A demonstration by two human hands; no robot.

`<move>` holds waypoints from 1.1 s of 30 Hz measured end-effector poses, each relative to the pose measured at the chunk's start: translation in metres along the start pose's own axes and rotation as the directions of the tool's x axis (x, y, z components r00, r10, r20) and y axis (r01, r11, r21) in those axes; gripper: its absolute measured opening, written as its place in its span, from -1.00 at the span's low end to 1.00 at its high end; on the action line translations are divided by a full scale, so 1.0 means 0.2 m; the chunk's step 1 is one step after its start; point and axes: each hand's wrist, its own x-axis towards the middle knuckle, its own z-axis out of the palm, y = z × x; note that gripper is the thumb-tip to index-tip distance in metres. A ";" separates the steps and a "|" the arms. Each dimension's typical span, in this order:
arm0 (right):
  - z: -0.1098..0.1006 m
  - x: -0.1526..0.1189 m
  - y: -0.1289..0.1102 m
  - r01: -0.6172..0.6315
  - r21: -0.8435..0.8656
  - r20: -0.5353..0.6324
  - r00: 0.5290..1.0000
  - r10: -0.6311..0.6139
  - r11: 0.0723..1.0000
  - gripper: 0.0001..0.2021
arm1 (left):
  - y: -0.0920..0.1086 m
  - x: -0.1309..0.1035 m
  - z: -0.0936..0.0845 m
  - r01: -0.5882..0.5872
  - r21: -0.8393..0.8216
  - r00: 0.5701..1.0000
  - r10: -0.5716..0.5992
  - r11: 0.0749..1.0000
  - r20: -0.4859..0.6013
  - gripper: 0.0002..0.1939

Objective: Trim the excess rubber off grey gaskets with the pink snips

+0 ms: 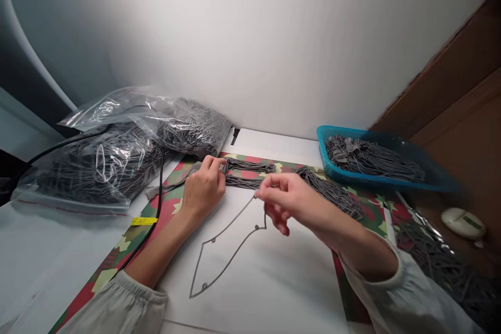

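Observation:
My right hand (287,198) pinches one corner of a thin grey rubber gasket (230,261) between thumb and forefinger. The gasket is a long closed outline with small loops near its corners, and it hangs over a white sheet (297,282). At the back of the sheet lies a stack of grey gaskets (250,166) of the same thin kind. My left hand (203,185) is closed at the left end of that stack, its fingertips partly hidden there. Another bunch of grey gaskets (332,193) lies behind my right wrist.
Clear plastic bags (105,167) full of grey gaskets stand at the left, with a black cable (159,193) carrying a yellow tag (144,221) beside them. A blue tray (326,162) holds more at the back right. A pale oval device (463,223) sits at the far right.

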 end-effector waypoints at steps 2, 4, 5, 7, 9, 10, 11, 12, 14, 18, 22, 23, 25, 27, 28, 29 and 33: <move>0.00 0.01 0.11 -0.059 -0.140 -0.023 0.998 0.056 0.988 -0.83 | -0.02 -0.01 0.01 -0.021 -0.010 1.000 0.021 1.000 0.004 -0.74; -0.02 0.00 0.22 -0.078 -0.289 -0.123 0.991 0.044 0.954 -0.82 | -0.05 -0.02 0.00 -0.041 -0.020 0.999 0.041 0.999 0.008 -0.74; -0.03 -0.01 0.27 -0.084 -0.351 -0.185 0.982 0.019 0.933 -0.82 | -0.07 -0.02 -0.01 -0.051 -0.024 0.999 0.051 0.998 0.010 -0.74; -0.05 -0.05 0.35 -0.108 -0.434 -0.270 0.963 -0.015 0.895 -0.84 | -0.09 -0.03 -0.03 -0.079 -0.032 0.997 0.080 0.996 0.021 -0.74; -0.04 -0.09 0.40 -0.113 -0.470 -0.313 0.949 -0.046 0.876 -0.88 | -0.11 -0.04 -0.05 -0.120 -0.045 0.992 0.122 0.992 0.040 -0.74; -0.03 -0.11 0.42 -0.104 -0.480 -0.319 0.946 -0.063 0.871 -0.86 | -0.12 -0.04 -0.07 -0.143 -0.054 0.988 0.146 0.988 0.052 -0.74; -0.02 -0.13 0.43 -0.083 -0.498 -0.311 0.946 -0.088 0.863 -0.84 | -0.13 -0.04 -0.08 -0.169 -0.065 0.983 0.173 0.983 0.065 -0.74; 0.01 -0.15 0.44 -0.049 -0.531 -0.286 0.950 -0.124 0.846 -0.82 | -0.14 -0.05 -0.10 -0.194 -0.078 0.977 0.200 0.978 0.078 -0.74; 0.06 -0.17 0.48 0.055 -0.642 -0.206 0.948 -0.242 0.765 -0.81 | -0.15 -0.06 -0.12 -0.245 -0.110 0.961 0.256 0.963 0.107 -0.74; 0.15 -0.16 0.56 0.215 -0.830 -0.130 0.822 -0.554 0.514 -0.79 | -0.17 -0.07 -0.15 -0.323 -0.172 0.925 0.349 0.931 0.151 -0.73; 0.17 -0.15 0.60 0.232 -0.853 -0.124 0.781 -0.613 0.468 -0.80 | -0.16 -0.09 -0.15 -0.354 -0.174 0.911 0.381 0.919 0.159 -0.72; 0.17 -0.14 0.60 0.230 -0.854 -0.124 0.782 -0.611 0.467 -0.80 | -0.16 -0.09 -0.14 -0.362 -0.169 0.908 0.387 0.917 0.158 -0.71; 0.17 -0.14 0.59 0.229 -0.857 -0.126 0.776 -0.618 0.462 -0.79 | -0.15 -0.09 -0.14 -0.378 -0.158 0.903 0.401 0.912 0.155 -0.71; 0.17 -0.15 0.58 0.229 -0.857 -0.130 0.771 -0.624 0.462 -0.80 | -0.15 -0.10 -0.13 -0.394 -0.151 0.896 0.415 0.907 0.156 -0.70; 0.17 -0.15 0.58 0.229 -0.855 -0.132 0.771 -0.623 0.465 -0.80 | -0.15 -0.10 -0.13 -0.400 -0.147 0.894 0.421 0.905 0.156 -0.70; 0.17 -0.15 0.58 0.229 -0.854 -0.134 0.771 -0.622 0.467 -0.80 | -0.15 -0.10 -0.13 -0.405 -0.145 0.892 0.425 0.903 0.156 -0.70; 0.17 -0.15 0.58 0.230 -0.856 -0.135 0.766 -0.628 0.464 -0.81 | -0.15 -0.10 -0.13 -0.408 -0.130 0.893 0.424 0.904 0.152 -0.73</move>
